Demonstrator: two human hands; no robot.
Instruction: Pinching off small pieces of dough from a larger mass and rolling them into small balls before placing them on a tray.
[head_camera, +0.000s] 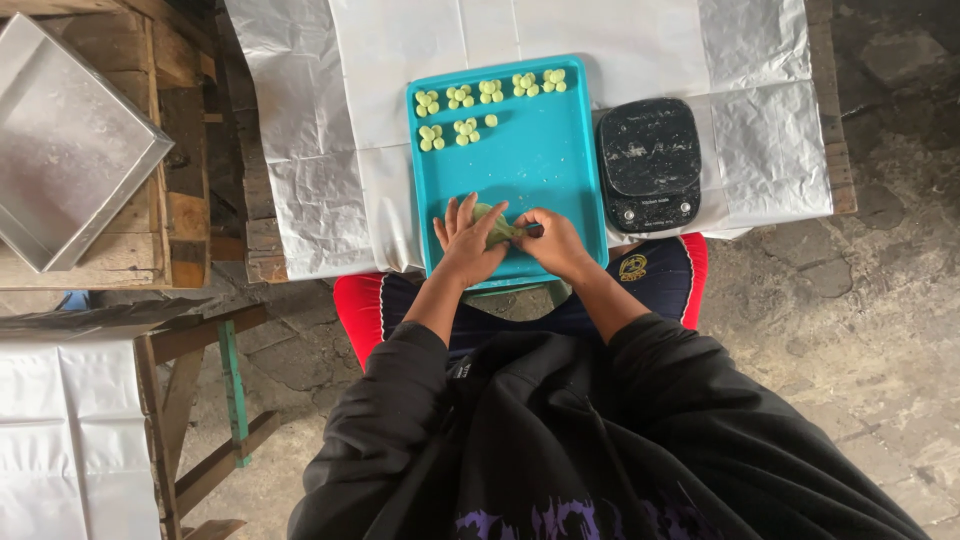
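Observation:
A teal tray (545, 150) lies on a white-covered table in front of me. Several small clusters of pale green dough balls (490, 92) sit in two rows along its far edge. A lump of green dough (495, 226) rests at the tray's near end. My left hand (466, 244) presses on the lump with fingers spread. My right hand (553, 243) is closed around a small dark tool at the lump's right side; the tool is mostly hidden.
A black kitchen scale (649, 163) stands right of the tray. A metal baking pan (60, 145) lies on a wooden bench at the left. White sheeting (60, 430) covers another surface at the lower left. Stone floor lies to the right.

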